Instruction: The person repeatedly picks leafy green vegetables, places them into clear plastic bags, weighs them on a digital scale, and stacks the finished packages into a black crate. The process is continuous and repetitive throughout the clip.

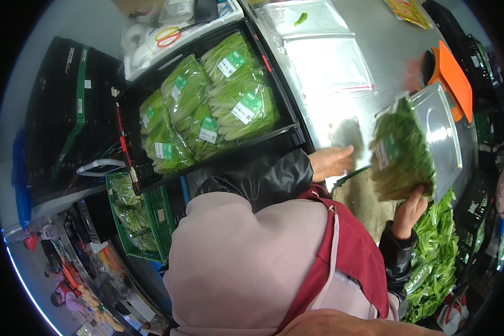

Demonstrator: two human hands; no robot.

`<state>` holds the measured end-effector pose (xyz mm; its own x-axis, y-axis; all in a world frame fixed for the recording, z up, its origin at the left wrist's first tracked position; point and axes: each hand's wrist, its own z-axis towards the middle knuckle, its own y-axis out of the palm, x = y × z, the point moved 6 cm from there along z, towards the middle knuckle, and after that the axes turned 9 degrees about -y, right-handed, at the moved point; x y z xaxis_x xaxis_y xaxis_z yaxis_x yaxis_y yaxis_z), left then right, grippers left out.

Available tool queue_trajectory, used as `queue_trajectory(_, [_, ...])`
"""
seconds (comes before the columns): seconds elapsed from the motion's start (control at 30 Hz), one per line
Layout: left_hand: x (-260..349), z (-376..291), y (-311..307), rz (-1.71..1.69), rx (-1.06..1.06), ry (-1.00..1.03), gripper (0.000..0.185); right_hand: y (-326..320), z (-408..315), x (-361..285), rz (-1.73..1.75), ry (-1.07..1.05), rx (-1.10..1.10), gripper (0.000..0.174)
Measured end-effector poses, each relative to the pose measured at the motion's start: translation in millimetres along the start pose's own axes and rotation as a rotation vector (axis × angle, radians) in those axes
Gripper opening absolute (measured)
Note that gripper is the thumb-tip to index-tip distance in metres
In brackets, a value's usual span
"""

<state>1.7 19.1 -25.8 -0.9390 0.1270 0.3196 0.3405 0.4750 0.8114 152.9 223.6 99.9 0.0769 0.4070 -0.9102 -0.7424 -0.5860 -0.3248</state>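
Note:
My right hand (410, 212) grips the lower edge of a clear plastic bag of leafy greens (403, 151), which bears a green and white label and looks slightly blurred. The bag is raised in front of a clear plastic tray (439, 126) beside an orange scale (453, 84). To the left of the bag, my left hand (331, 163) is held out over the metal table with nothing in it, its fingers extended. Flat clear plastic bags (327, 63) lie on the table, a small leaf on the upper one. Several labelled bags of greens (185, 92) fill a black crate left of the table.
Loose leafy greens (432, 260) are heaped at the right. A green crate (164, 218) with bagged greens stands low at the left. Stacked black crates (59, 109) rise at the far left. Scissors (168, 38) lie on a white foam tray (132, 71). People are in the distance.

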Motion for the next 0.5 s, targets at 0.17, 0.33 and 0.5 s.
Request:
queue_trajectory(0.17, [45,-55,-30,-0.465,-0.114,0.184,0.058,107,-39,11,0.166,0.240,-0.501,0.018])
queue_trajectory(0.33, [101,-256,-253,-0.054,0.624,0.537,0.072,138,-57,-63,0.183,0.106,-1.098,0.038])
queue_trajectory(0.5, [122,-358,-323,0.970,1.953,0.167,0.091,89,-85,-22,0.375,0.431,-0.639,0.034])
